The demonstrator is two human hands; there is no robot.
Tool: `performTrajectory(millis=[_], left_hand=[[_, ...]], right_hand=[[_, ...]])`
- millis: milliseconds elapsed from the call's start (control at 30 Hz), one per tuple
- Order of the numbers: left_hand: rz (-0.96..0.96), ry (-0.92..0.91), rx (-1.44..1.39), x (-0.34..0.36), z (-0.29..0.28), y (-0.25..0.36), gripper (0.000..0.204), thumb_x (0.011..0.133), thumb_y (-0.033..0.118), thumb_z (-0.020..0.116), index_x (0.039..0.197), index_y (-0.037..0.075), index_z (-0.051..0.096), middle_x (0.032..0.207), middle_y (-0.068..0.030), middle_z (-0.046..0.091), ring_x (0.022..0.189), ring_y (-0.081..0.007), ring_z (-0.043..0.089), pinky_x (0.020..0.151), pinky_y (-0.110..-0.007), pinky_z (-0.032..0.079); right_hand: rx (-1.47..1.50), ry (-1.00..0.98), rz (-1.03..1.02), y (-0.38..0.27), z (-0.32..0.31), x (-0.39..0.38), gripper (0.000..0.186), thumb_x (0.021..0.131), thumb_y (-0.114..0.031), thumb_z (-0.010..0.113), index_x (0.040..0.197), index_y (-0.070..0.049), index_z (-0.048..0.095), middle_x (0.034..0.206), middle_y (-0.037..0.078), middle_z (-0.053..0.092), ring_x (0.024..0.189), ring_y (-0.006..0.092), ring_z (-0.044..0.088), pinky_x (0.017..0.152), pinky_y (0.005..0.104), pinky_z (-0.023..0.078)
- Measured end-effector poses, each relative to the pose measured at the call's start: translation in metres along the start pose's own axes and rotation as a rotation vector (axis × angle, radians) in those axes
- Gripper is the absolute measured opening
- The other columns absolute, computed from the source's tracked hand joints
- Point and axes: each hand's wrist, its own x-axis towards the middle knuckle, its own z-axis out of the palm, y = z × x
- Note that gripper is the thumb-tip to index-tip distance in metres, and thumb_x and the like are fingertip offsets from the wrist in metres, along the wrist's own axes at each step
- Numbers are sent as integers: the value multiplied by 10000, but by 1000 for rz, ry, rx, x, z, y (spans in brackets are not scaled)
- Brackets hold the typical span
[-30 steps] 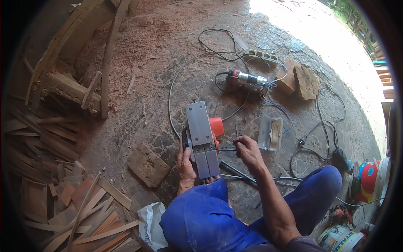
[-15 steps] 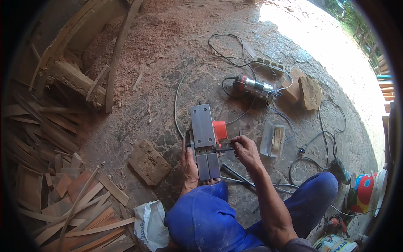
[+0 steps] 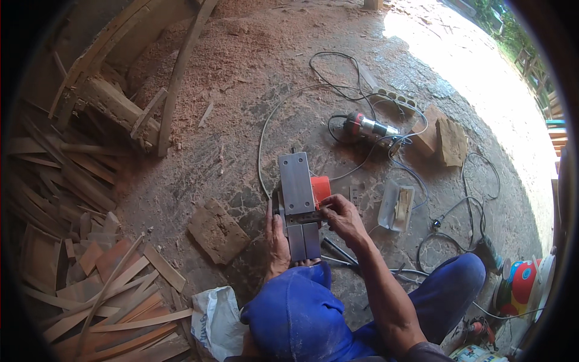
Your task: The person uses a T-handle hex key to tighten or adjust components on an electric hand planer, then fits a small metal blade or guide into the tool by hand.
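In front of the person's blue-clad left knee (image 3: 295,311), the planer (image 3: 296,184) lies with its flat metal sole facing up, its long axis running away from the body and the far end canted slightly to the left. A transverse slot (image 3: 300,219) divides the long far plate from the short near plate, roughly square to that axis. The right hand (image 3: 345,221) is positioned at the slot's right end, below the orange-red housing (image 3: 321,189), and is the nearer hand to the slot opening on that side; its fingertips are pinched together on what appears to be a thin dark strip, largely concealed by the fingers. The left hand (image 3: 277,242) grasps the opposite flank, thumb side up, its hidden fingers not verifiable. The slot therefore lies directly left of the right fingertips.
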Motion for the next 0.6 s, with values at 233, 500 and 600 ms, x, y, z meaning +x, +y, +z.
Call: performTrajectory(millis=[233, 500, 600], left_hand=[[-29, 10, -44, -4, 7, 7, 498, 1098, 232, 293, 1583, 118, 277, 1574, -164, 339, 1380, -282, 431, 1132, -389, 381], [2, 58, 16, -4, 2, 2, 498, 1102, 251, 286, 1581, 114, 280, 1539, -169, 386, 1345, -270, 465, 1114, -381, 396], [8, 72, -16, -5, 11, 8, 523, 1079, 210, 388, 1581, 116, 279, 1501, -154, 436, 1312, -253, 488, 1092, -376, 408]], right_hand=[[82, -28, 66, 0, 0, -5, 203, 915, -139, 676, 1034, 25, 677, 867, 70, 703, 746, 116, 625, 686, 278, 511], [221, -55, 100, 11, 9, -7, 220, 908, -81, 650, 1110, -26, 717, 916, 49, 716, 778, 110, 640, 697, 273, 521], [316, -52, 122, 15, 9, -8, 234, 906, -74, 653, 1130, -41, 714, 945, 46, 716, 808, 110, 642, 710, 269, 519]])
